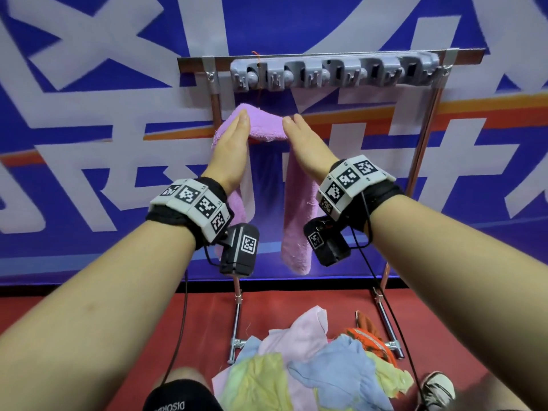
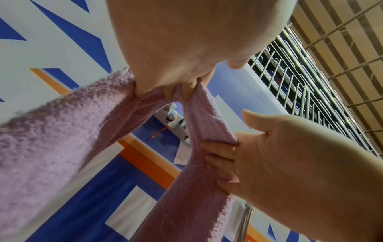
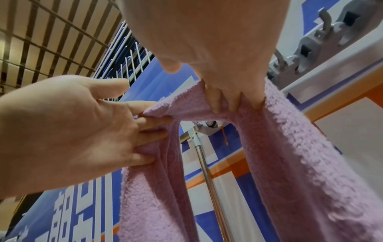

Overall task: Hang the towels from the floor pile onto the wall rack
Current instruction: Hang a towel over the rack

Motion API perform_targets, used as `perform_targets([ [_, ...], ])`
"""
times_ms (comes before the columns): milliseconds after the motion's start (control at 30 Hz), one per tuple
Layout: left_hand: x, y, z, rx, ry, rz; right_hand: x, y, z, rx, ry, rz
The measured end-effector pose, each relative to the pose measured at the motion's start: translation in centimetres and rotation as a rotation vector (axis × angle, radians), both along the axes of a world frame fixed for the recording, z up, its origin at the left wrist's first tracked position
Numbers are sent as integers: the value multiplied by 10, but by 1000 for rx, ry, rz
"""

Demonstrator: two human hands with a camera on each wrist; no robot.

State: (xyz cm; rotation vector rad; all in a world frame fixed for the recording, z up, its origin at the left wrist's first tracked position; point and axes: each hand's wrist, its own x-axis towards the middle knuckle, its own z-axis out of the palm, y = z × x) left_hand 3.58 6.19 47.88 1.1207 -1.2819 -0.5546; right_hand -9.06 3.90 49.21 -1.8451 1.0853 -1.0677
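Wearing marker bands [image 1: 192,203] and small black cameras at both wrists, and reaching both forearms up and forward, away from the body, toward the wall rack [image 1: 424,143]. Holding the lilac towel [image 1: 265,126] raised in front of the blue banner [image 1: 89,143], just below the grey hook strip [image 1: 332,74] and apart from it, not yet hung on anything, judging by the head view. Spanning its middle between the left hand [image 1: 232,143] and the right hand [image 1: 308,143], and letting the two ends hang down in long tails on either side, probably to keep a short taut bridge that can be lifted over a hook while the weight balances on both sides. Keeping both hands on edge, thumbs uppermost, palms turned toward each other, fingers straight and close together, thumbs standing off. Pressing the fingertips into the cloth from the two sides, as both wrist views show; possibly nipping a fold between the left fingers [image 3: 153,121], though not telling for certain from these angles. Pointing both sets of fingers up toward the left end of the hook strip, near the orange thread [image 1: 259,72] dangling there, so most likely aiming for one of the leftmost hooks. Leaving the floor pile [image 1: 326,360] of pink, blue, yellow and orange towels lying on the red floor [image 1: 89,321] between the feet of the rack, so, judging by that, being only at the start of the task
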Motion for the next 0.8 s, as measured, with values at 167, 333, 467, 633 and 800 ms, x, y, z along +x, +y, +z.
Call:
perform_targets([
  [167,24,-8,12,-2,5,27,13,-15,8,5,36,-12],
  [333,47,-27,33,-27,47,-7,27,-22,26,-44,-94,8],
  [467,68,-49,51,16,55,-21,42,-26,43,-63,-208,17],
  [633,76,-68,76,48,10,-25,55,-44,61,-1,-311,-2],
  [800,86,-87,81,32,65,-47,65,-53,69,44,-414,5],
])
